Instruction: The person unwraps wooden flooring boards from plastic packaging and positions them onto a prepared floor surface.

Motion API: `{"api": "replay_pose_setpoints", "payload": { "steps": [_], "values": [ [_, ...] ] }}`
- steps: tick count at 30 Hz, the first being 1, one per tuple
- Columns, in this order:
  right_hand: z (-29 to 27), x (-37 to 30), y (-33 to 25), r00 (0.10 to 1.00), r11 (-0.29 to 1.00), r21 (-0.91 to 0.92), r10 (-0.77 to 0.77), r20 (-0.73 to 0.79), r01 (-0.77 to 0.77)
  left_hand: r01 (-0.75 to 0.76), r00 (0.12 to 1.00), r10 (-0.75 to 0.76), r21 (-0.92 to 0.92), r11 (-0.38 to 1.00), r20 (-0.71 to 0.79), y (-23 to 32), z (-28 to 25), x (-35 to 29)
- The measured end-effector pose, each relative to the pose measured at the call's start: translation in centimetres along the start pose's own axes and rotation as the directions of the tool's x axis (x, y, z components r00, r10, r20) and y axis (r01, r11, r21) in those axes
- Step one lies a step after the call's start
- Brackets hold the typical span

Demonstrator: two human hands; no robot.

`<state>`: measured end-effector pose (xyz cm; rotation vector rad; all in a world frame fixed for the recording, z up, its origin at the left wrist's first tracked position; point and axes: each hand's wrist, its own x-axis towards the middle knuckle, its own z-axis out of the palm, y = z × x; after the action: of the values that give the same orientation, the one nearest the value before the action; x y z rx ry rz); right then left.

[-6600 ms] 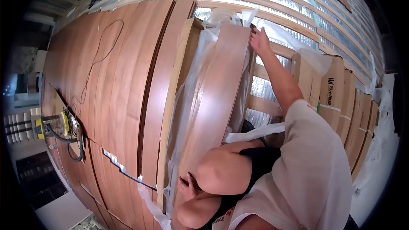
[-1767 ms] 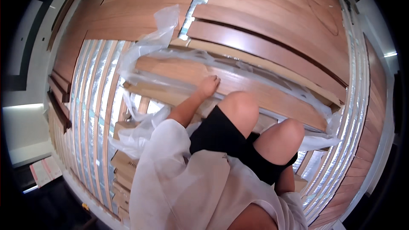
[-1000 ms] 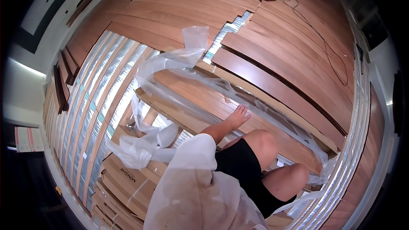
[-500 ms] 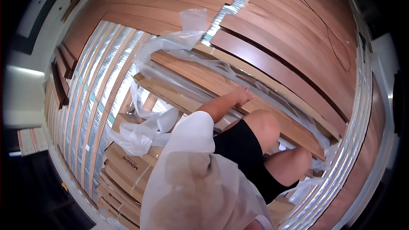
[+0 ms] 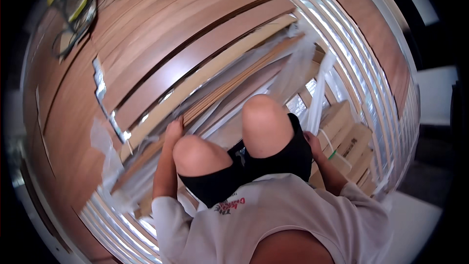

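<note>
My left hand [image 5: 175, 129] is curled over the edge of a long wooden floor plank [image 5: 234, 84], beside my left knee. The plank lies slantwise in front of my knees, its narrow grooved edge showing, amid crumpled clear plastic wrap [image 5: 293, 76] and an opened long cardboard carton [image 5: 207, 79]. Down beside my right thigh, at the hem of the black shorts, is my right hand [image 5: 312, 143]. Its fingers are partly hidden by the thigh, and I cannot make out anything in them. Strapped cardboard cartons [image 5: 349, 149] are close by that hand.
Laid brown floorboards [image 5: 146, 29] spread ahead and left, with dark gaps beside one loose board [image 5: 161, 85]. Silvery underlay with wooden battens [image 5: 337, 34] runs along the right. A yellow-and-black tool [image 5: 73, 7] with a cable is at the far left.
The view has swung round to the right. My left hand, previously resting on the plank's broad face, now curls over its edge. My right hand has come into view beside my thigh.
</note>
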<state>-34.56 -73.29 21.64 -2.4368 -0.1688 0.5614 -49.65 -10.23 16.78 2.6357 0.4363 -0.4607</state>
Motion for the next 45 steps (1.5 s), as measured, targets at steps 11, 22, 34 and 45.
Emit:
{"api": "replay_pose_setpoints", "payload": {
  "steps": [11,22,34,45],
  "values": [
    [7.4,17.2,-14.7,0.998,0.721,0.693,0.019,-0.052,0.022,0.092,0.994,-0.101,-0.187,0.978,-0.041,6.2,-8.2,-7.7],
    [10.8,21.2,-29.6,0.844,-0.16,0.839,-0.242,0.478,-0.52,0.156,0.982,-0.157,-0.018,0.988,-0.107,11.8,-27.2,-14.3],
    [3.9,13.1,-36.7,0.931,-0.449,0.859,-0.357,0.08,-0.246,0.353,0.928,-0.36,-0.521,0.777,0.092,18.1,-37.4,-23.6],
    [2.4,12.7,-23.8,0.995,0.163,0.984,-0.091,-0.051,0.066,0.407,0.864,-0.47,-0.301,0.863,-0.178,10.6,-23.0,-25.9]
  ]
}}
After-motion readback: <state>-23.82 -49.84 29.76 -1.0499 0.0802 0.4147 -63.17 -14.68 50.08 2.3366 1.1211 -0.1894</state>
